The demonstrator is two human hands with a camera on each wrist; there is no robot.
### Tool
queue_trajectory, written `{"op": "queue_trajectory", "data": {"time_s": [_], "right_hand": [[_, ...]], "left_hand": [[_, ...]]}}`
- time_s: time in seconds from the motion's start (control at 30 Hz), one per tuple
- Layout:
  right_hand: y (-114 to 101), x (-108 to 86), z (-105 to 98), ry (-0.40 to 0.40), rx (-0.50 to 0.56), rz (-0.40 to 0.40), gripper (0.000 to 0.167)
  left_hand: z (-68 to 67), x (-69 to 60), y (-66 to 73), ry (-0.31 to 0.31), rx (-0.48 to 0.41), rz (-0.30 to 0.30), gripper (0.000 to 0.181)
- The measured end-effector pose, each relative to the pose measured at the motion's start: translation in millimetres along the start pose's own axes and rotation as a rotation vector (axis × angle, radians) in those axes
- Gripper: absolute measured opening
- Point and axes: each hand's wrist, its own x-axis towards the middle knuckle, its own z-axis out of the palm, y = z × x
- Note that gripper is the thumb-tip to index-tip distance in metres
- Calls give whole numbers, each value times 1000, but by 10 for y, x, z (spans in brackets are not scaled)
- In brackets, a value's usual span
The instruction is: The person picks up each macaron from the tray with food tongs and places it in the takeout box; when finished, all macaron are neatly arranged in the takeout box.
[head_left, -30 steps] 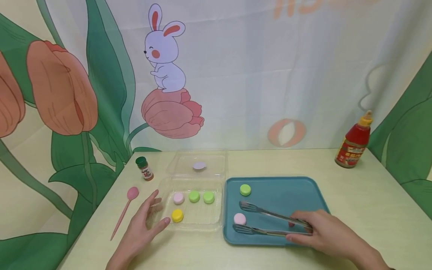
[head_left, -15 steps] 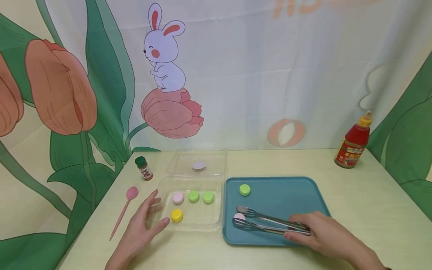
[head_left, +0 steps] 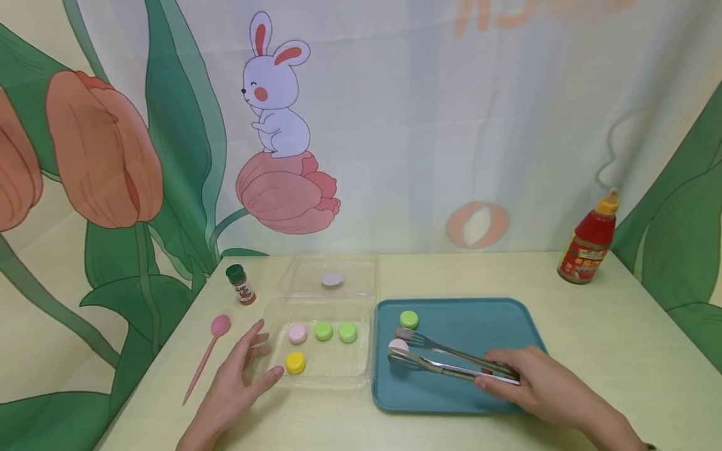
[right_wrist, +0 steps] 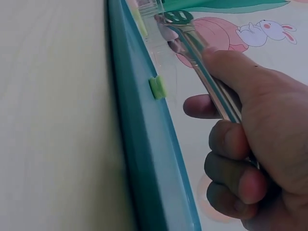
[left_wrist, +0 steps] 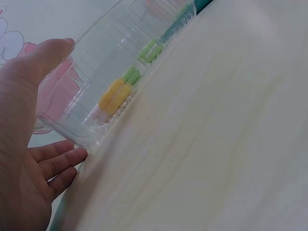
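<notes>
Tongs [head_left: 451, 371] sit in the right hand [head_left: 541, 385], lower right, thumb and fingers curled round the handle end. Ahead of that grip, the two slotted tips flank one pink macaron [head_left: 398, 344], which the right wrist view shows raised off the tray [head_left: 474, 319]. At lower left, the left hand [head_left: 232, 383] holds nothing, fingers spread beside the clear container [head_left: 335, 364]; whether it touches, I cannot tell. The tray bears one green macaron [head_left: 408, 320], just beyond the upper tip; the container holds one yellow macaron [head_left: 295, 362], two green and one pink. The tongs' long axis slants, tips pointing left and slightly up the frame. Farther off stand one green-capped jar [head_left: 241, 285], left, and one red bottle [head_left: 589, 244], right.
</notes>
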Motion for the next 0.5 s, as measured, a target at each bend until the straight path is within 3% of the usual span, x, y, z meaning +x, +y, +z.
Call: {"op": "queue_trajectory", "data": {"time_s": [0.33,0.5], "right_hand": [[-112,171,-53,65,-24,-68,7],[-206,314,-49,45,-26,-68,15]], "left_hand": [[7,1,-6,-9,-10,-16,96],[-5,0,-5,-6,2,-25,96]]}}
